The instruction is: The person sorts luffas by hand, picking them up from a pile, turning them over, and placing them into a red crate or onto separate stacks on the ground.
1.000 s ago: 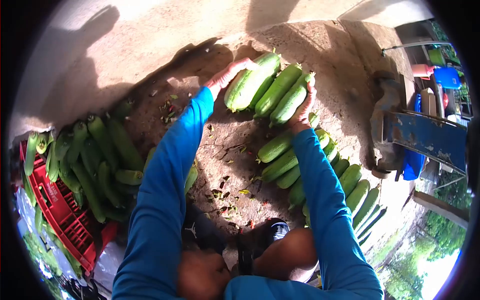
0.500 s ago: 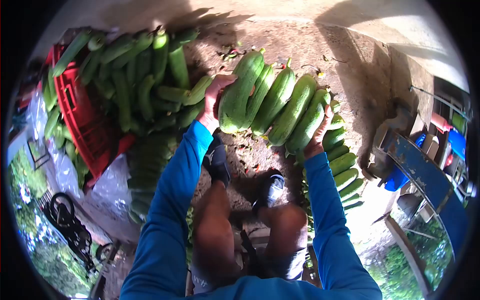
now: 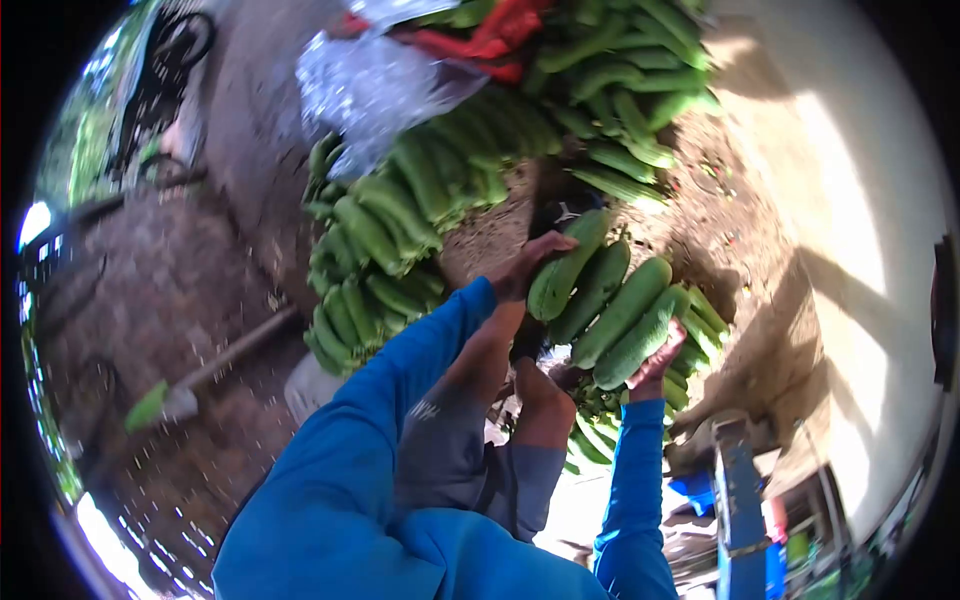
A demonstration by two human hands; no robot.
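Note:
Between my two hands is a side-by-side row of several large green cucumbers [image 3: 622,312], held above the ground near my knees. My left hand [image 3: 535,265] is closed against the outer cucumber at the left end, thumb over its upper side. At the other end, my right hand [image 3: 660,360] presses its fingers against the last cucumber, and its palm is hidden. Close behind my right hand lie more stacked cucumbers [image 3: 707,318]. To the left of my legs, a curved stack of cucumbers [image 3: 385,225] is laid in neat rows.
A loose heap of cucumbers [image 3: 640,80] lies at the top, beside a red crate [image 3: 490,40] and a clear plastic bag [image 3: 375,90]. A pale wall [image 3: 870,200] runs along the right. At lower right stands a blue beam [image 3: 738,510]; a motorcycle [image 3: 150,90] is at upper left.
My view has turned, bringing the neat stack on the left into sight and shifting the crate and heap to the top. Both hands still hold the cucumber row, now lower in view and closer to my knees.

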